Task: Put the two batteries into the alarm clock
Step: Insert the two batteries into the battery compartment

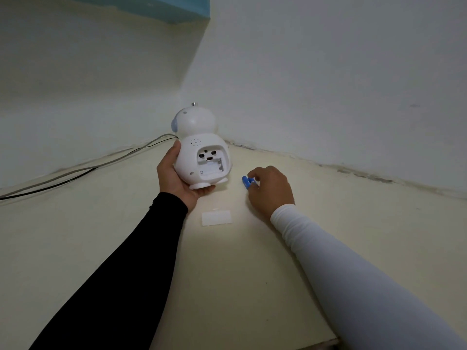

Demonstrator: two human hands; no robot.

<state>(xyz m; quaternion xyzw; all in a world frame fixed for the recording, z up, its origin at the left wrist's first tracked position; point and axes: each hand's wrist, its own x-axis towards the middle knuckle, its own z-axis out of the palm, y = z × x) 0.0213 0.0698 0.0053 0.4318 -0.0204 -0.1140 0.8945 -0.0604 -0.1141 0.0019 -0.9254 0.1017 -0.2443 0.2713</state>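
Observation:
A white robot-shaped alarm clock [199,140] stands with its back toward me, its battery compartment [211,168] open and holding nothing. My left hand [174,176], in a black sleeve, grips the clock from the left and underneath. To the right, blue batteries [246,182] lie on the cream table, and the fingers of my right hand [270,189], in a white sleeve, are closed around them. How many batteries are under the fingers I cannot tell. The white battery cover [216,217] lies flat on the table nearer to me.
The table [227,274] sits in a corner where two pale walls meet behind the clock. Grey and black cables [83,170] run along the left wall's foot. The table's front edge shows at the lower right.

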